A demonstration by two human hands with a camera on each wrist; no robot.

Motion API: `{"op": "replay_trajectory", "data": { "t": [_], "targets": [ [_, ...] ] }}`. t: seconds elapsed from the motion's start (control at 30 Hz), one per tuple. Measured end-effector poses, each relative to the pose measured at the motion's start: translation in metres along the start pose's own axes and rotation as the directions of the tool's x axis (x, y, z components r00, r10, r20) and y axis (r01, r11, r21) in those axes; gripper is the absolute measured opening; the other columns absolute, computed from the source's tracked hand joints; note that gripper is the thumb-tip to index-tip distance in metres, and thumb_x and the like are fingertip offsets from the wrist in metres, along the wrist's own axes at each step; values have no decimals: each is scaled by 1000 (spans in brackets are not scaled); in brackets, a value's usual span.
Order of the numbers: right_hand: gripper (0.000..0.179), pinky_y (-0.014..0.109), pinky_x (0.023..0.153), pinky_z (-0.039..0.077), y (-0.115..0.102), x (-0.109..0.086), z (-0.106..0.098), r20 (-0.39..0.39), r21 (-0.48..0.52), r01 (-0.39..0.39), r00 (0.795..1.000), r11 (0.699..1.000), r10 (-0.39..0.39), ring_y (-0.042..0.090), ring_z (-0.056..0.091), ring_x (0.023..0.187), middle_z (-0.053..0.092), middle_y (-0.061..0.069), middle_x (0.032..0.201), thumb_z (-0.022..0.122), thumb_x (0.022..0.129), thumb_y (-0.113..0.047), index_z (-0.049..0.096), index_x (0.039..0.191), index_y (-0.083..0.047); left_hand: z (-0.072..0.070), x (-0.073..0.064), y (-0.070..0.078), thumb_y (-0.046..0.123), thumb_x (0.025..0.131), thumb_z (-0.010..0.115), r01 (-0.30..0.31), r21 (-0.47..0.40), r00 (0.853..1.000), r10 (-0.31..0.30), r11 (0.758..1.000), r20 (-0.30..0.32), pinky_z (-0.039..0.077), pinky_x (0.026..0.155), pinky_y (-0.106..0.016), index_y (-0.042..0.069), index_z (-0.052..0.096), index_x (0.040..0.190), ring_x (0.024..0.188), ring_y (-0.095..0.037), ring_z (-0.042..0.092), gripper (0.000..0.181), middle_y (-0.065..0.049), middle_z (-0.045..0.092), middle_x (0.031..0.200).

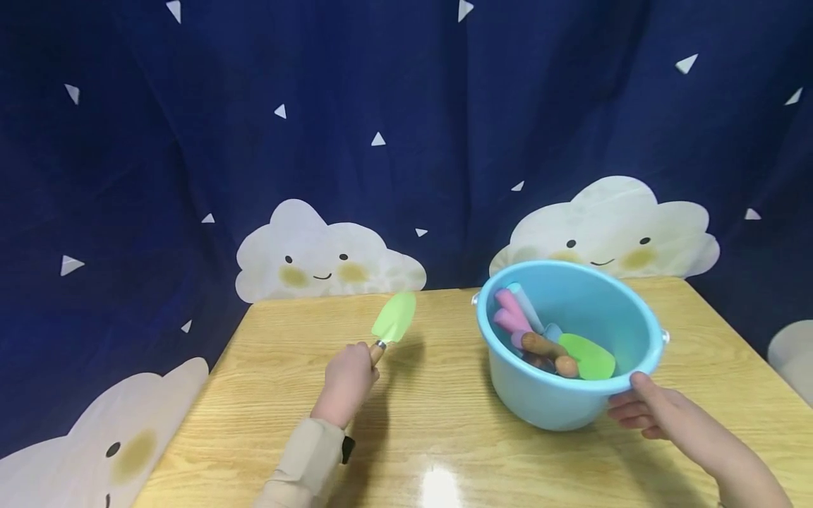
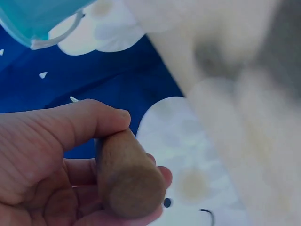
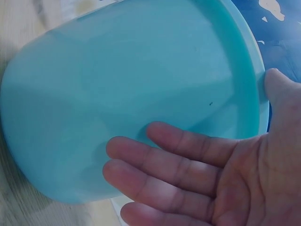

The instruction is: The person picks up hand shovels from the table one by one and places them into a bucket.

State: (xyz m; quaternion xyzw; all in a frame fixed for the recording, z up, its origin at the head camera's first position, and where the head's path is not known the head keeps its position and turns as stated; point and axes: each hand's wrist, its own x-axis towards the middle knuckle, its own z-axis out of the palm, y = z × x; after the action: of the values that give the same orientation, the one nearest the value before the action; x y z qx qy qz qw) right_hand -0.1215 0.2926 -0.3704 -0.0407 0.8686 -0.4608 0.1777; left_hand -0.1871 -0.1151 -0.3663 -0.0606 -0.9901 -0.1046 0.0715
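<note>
My left hand (image 1: 349, 381) grips the wooden handle (image 2: 127, 174) of a small hand trowel with a pale green blade (image 1: 395, 317). The blade points up and away, above the table left of the bucket. At the right, a light blue bucket (image 1: 546, 402) holds several things: pink pieces (image 1: 513, 310), a light blue piece (image 1: 526, 307), wooden handles (image 1: 543, 345) and a green blade (image 1: 587, 357). On the bucket's near right side, my right hand (image 1: 667, 413) has its thumb on the rim. Its fingers (image 3: 155, 155) extend along the outer wall; whether every fingertip touches is unclear.
Under everything lies a light wood-grain table (image 1: 279, 367). Behind it hangs a dark blue curtain (image 1: 356, 85) with white triangles and smiling clouds (image 1: 317, 254). A white handle joint (image 1: 665, 337) sticks out from the bucket's right side.
</note>
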Motion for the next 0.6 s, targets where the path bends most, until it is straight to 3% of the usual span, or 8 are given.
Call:
{"op": "replay_trajectory", "data": {
  "t": [0.33, 0.6],
  "targets": [
    [70, 37, 67, 46, 3, 2, 0, 1, -5, -1, 1000, 1000, 1, 26, 61, 86, 61, 23, 99, 7, 98, -38, 52, 108, 14, -34, 21, 18, 12, 75, 70, -18, 36, 1000, 19, 999, -22, 44, 45, -32, 2, 52, 70, 51, -20, 52, 21, -5, 48, 58],
    [69, 36, 67, 46, 1, 1, -1, 7, -1, 6, 1000, 1000, -6, 26, 61, 86, 61, 22, 100, 8, 98, -38, 51, 109, 15, -59, 30, 36, 11, 75, 69, -61, 48, 994, 65, 997, -82, 45, 44, -33, 2, 52, 69, 50, -21, 52, 20, -6, 48, 58]
  ]
}}
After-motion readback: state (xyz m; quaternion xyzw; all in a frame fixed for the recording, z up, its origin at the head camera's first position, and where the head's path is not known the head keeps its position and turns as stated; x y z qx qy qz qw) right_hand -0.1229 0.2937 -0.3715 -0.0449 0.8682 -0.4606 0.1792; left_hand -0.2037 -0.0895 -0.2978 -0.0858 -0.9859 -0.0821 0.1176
